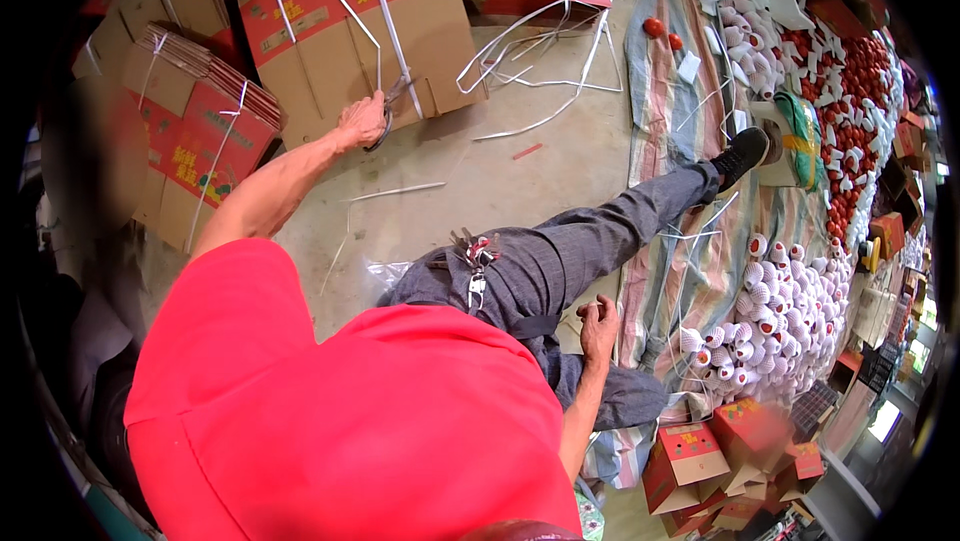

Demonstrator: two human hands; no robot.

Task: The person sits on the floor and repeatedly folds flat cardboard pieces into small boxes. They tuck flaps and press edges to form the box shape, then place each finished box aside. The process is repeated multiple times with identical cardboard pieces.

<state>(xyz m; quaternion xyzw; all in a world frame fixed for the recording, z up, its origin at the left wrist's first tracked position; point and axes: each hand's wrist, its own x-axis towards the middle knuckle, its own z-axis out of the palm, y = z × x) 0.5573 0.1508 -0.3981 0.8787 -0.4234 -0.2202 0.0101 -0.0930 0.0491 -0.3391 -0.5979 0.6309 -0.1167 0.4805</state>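
- Several bundles of flattened cardboard cartons (350, 31) lie on the concrete floor (500, 181), bound with white plastic strapping (385, 16); the nearest bundle sits at the upper middle of the view, just past the left hand.
- Striped ground sheet (670, 271) covers the floor to the right, carrying heaps of red fruit in white foam sleeves (770, 311); the person's outstretched leg (600, 231) lies across its edge.
- Loose cut straps (540, 41) sprawl on the floor beside the bundle.
- Left hand (362, 121) is closed around scissors (390, 106) held at the strap on the carton's front face; the blades look nearly together, though they are too small to judge surely.
- Right hand (598, 321) rests loosely curled on the thigh; whether it holds anything I cannot tell.
- Risk, as I judge it: a taut strap may whip back toward the wrist when cut; the blades could also gouge the cardboard; the loose straps could catch the foot.
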